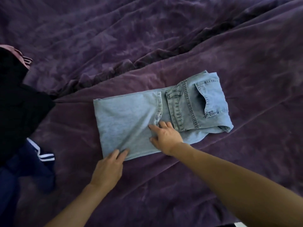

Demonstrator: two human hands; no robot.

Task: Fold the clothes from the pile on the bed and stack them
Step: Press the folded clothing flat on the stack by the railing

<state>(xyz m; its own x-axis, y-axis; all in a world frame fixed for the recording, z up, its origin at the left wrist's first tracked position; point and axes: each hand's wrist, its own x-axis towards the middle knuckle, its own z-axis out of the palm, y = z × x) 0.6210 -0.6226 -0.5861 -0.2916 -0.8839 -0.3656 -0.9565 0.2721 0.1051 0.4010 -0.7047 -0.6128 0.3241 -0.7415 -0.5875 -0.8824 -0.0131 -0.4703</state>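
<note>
head view: one camera, looking down at the bed (205, 185), purple cover all over
jeans (127, 118): light blue denim, folded flat on the bed mid-frame, legs doubled over to the left, waistband and back pocket (211, 99) to the right, leg hem lying just beside the belt loop
left hand (108, 169): fingers straight, tips touching the near left edge of the jeans, nothing gripped, palm over the bed cover
right hand (165, 136): fingers spread and flat, pressing on the jeans at the leg hem, nothing gripped, forearm crossing the bed from lower right
pile (21, 102): at left edge, well apart from the jeans; big black garment on top
navy garment (34, 166): white stripes, sticking out under the black one, near the left hand but not touching
pink striped piece (23, 56): peeking out behind the black garment, top left
cover ridge (131, 68): bunched folds running diagonally behind the jeans, just beyond them
in the way: nothing lying on the jeans besides both hands
</note>
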